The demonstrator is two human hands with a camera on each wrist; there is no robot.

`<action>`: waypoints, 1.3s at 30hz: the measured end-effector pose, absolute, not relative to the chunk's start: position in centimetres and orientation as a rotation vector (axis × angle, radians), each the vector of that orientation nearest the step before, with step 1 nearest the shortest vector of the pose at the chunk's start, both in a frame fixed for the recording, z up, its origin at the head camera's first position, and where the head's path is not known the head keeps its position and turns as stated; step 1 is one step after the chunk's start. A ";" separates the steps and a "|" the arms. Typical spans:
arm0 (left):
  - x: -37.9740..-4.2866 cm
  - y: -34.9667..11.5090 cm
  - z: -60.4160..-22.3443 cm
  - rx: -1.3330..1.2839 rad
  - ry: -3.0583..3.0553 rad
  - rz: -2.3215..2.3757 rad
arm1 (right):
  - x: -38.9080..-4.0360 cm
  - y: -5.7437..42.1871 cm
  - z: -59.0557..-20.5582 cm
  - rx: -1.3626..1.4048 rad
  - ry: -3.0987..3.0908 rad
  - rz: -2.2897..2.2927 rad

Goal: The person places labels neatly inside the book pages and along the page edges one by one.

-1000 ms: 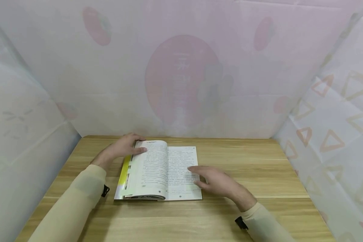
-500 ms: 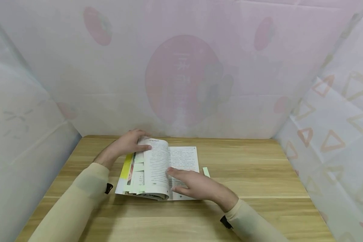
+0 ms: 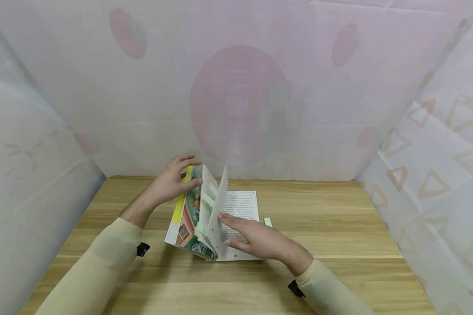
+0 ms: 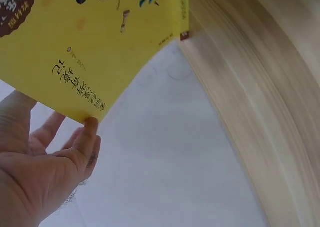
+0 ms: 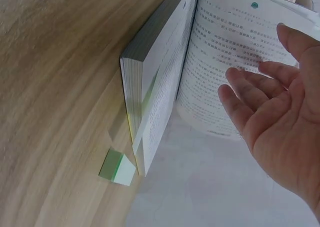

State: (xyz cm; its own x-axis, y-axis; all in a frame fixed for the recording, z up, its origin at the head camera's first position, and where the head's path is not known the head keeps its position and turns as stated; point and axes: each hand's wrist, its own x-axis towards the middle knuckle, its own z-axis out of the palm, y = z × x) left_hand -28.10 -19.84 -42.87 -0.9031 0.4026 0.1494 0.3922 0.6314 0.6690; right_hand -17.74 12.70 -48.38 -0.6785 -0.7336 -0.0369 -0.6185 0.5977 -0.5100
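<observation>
An open book (image 3: 241, 201) lies on the table, its right-hand pages flat. Its left front cover (image 3: 191, 210), yellow outside as the left wrist view shows, stands tilted up off the wood with several leaves. My left hand (image 3: 171, 183) pinches the cover's far outer corner between thumb and fingers. One printed leaf (image 3: 218, 205) stands nearly upright between the two sides. Against or just beside that leaf is my right hand (image 3: 262, 238), fingers extended over the right page; contact cannot be made out. Pale green sticky tabs (image 3: 208, 199) show among the raised leaves.
A pale green sticky tab (image 3: 268, 222) juts out beyond the book's right edge, over the wooden table (image 3: 319, 218). Printed fabric walls (image 3: 150, 131) enclose the table at the back and both sides.
My left hand has risen and moved right, lifting the cover and left pages. My right hand has moved left to the leaf, and the tab at the right edge has come into view.
</observation>
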 end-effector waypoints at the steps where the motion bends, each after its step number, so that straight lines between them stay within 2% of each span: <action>1: -28.0 -19.8 -42.8 0.672 2.794 1.221 | -17.8 12.8 -48.3 -1.106 2.585 -0.697; 8: -26.8 -19.4 -42.9 0.561 2.625 1.517 | -18.0 14.1 -47.6 -1.070 2.577 -0.790; 14: -25.9 -18.0 -44.3 0.639 2.389 1.691 | -18.2 16.2 -47.3 -1.023 2.603 -0.822; 23: -24.3 -15.8 -46.4 0.833 2.472 1.377 | -18.0 19.4 -47.2 -0.907 2.653 -0.825; 39: -22.5 -12.4 -49.3 0.974 2.564 0.838 | -18.3 23.2 -48.1 -0.728 2.723 -0.771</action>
